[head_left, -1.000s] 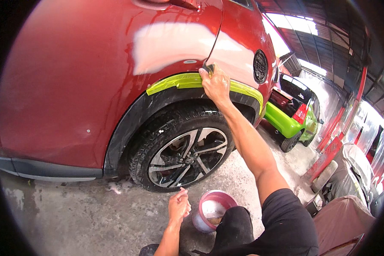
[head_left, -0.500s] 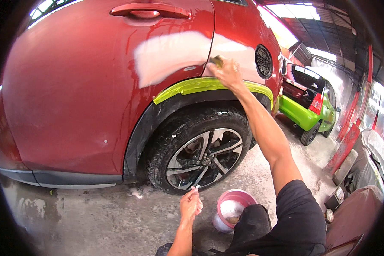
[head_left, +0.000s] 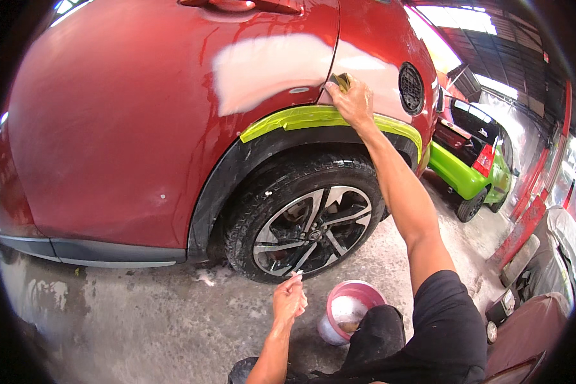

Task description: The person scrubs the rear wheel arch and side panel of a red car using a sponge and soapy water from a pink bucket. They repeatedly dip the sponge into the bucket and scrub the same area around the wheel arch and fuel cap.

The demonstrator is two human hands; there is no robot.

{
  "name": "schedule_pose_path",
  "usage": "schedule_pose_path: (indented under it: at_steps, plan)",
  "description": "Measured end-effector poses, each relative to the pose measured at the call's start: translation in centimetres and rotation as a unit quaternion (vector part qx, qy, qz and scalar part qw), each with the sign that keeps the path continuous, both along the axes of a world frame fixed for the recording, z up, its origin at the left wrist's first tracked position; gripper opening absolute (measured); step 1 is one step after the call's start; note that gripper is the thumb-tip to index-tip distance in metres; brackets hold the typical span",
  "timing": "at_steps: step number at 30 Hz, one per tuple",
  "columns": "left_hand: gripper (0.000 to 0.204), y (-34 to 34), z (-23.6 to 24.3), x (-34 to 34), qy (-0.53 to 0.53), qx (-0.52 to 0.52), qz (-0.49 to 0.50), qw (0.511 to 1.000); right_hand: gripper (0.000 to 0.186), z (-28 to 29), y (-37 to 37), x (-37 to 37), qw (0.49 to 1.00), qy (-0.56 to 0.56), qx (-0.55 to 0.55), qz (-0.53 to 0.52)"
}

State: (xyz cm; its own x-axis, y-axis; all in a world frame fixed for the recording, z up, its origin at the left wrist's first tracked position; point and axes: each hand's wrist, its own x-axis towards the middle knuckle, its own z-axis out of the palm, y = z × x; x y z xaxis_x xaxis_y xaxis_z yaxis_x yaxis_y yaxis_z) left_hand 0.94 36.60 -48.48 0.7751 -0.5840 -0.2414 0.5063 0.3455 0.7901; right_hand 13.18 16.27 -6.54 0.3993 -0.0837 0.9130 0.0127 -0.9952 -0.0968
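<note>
Here the sanding pad (head_left: 341, 81), a small yellowish piece, lay flat against the rear quarter panel of the red car (head_left: 141, 128), at the edge of a dull pale patch (head_left: 269, 70) that ran across the door seam. The right hand (head_left: 352, 99) pressed on it, fingers bent over the pad and palm toward the panel, arm at full reach. Just below the hand, a band of yellow-green masking tape (head_left: 301, 118) followed the wheel arch, covering the black trim above the tyre (head_left: 304, 221).

The left hand (head_left: 289, 301) was held low, well apart from the car, with thumb and fingertips pinched together on a small pale object; what it was could not be told. Just beside it on the wet concrete floor (head_left: 141, 320) stood a pink bucket (head_left: 352, 307) with pale liquid inside. A little foam lay on the floor near the tyre. A green car (head_left: 467, 169) stood further back on the right.

Judged from these positions, the step in hand was rubbing down the pale patch near the seam. The next move would call for even, flat pressure, strokes kept above the tape line, and care around the round fuel filler opening (head_left: 411, 88) close to the pad
</note>
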Motion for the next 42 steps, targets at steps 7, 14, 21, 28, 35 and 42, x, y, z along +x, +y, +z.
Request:
schedule_pose_path:
  at_steps: [7, 14, 21, 28, 35, 42]
  plan:
    - [0.03, 0.3, -0.3, 0.3, -0.009, -0.004, 0.003, 1.0, 0.021, -3.7, 0.1, 0.7, 0.974, -0.075, -0.213, 0.025]
    - [0.028, -0.3, -0.6, -0.2, -0.007, -0.006, -0.006, 1.0, 0.022, -1.2, 0.1, -0.2, 0.995, -0.071, -0.06, 0.042]
    - [0.027, -1.1, -1.8, 0.1, -0.011, -0.004, 0.001, 1.0, 0.02, -0.1, 0.3, -0.2, 0.985, -0.04, -0.163, 0.044]
    - [0.028, -1.3, -2.0, 0.3, 0.015, -0.006, -0.002, 1.0, 0.018, -1.0, -0.2, -0.3, 0.98, -0.022, -0.175, 0.087]
    - [0.028, -1.3, -2.0, 0.4, 0.012, -0.001, -0.003, 1.0, 0.017, -1.2, 0.1, 0.3, 0.982, -0.016, -0.144, 0.124]
    - [0.022, -1.5, -2.4, 0.6, 0.005, 0.012, 0.008, 1.0, 0.017, -1.6, -1.1, -1.1, 0.959, 0.004, -0.264, 0.106]
